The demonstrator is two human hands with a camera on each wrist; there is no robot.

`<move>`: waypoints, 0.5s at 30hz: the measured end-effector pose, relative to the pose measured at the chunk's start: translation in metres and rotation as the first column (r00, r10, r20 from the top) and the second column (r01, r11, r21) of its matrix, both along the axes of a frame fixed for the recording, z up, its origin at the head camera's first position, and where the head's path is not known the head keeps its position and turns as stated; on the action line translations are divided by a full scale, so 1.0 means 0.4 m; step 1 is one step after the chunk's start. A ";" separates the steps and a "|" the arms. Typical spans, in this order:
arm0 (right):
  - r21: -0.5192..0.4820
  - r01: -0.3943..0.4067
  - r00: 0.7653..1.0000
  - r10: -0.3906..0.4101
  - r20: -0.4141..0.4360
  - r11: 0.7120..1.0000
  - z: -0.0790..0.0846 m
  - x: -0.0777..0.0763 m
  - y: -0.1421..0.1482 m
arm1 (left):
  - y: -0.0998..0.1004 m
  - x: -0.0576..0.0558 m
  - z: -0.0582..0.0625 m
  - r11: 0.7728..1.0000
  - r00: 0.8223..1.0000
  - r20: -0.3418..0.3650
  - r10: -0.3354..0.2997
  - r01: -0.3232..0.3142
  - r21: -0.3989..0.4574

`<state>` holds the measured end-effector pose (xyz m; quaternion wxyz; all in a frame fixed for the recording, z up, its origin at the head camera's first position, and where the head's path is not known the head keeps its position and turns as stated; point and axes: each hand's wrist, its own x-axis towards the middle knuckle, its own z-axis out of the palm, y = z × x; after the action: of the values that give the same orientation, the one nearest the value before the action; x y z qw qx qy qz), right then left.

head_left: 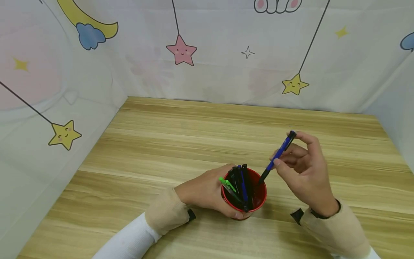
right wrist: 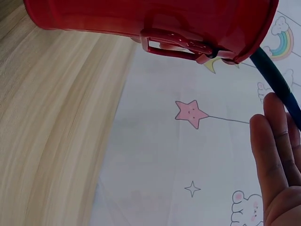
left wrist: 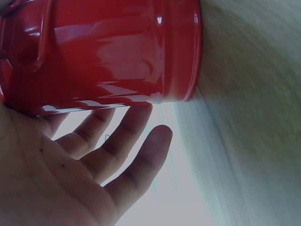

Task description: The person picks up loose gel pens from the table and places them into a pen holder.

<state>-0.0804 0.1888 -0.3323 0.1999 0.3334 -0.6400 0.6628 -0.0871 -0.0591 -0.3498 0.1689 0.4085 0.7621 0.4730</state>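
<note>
A red cup [head_left: 264,190] stands on the wooden table with several pens in it, mostly black, one blue, and one with a green clip [head_left: 229,184]. My left hand [head_left: 210,190] curls round the cup's left side near the rim; in the left wrist view its fingers [left wrist: 136,165] reach along the cup's wall. My right hand [head_left: 307,172] pinches a blue pen [head_left: 279,153] between thumb and fingers. The pen slants, its dark lower end just inside the cup's right rim. In the right wrist view the pen [right wrist: 273,75] meets the cup's mouth, and a red handle [right wrist: 174,47] shows.
The wood-grain table [head_left: 181,133] spreads around the cup. A white cloth backdrop [head_left: 220,79] printed with stars rises behind it, and similar cloth walls stand at the left and right edges.
</note>
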 end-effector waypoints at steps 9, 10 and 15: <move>0.151 -0.019 0.999 0.023 -0.023 0.988 0.006 0.007 -0.015 | 0.000 -0.001 0.001 1.000 1.000 -0.005 -0.007 0.007 0.005; 0.165 -0.019 0.999 0.023 -0.026 0.986 0.014 0.010 -0.018 | 0.001 -0.005 -0.008 1.000 1.000 -0.004 -0.007 0.007 0.006; 0.290 0.046 0.998 -0.033 -0.050 0.956 0.049 0.026 -0.034 | 0.004 -0.022 -0.058 1.000 1.000 -0.004 -0.013 0.013 0.004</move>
<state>-0.0698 0.1752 -0.3127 0.1760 0.3612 -0.7324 0.5497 -0.0957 -0.0573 -0.3730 0.1695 0.4147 0.7590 0.4725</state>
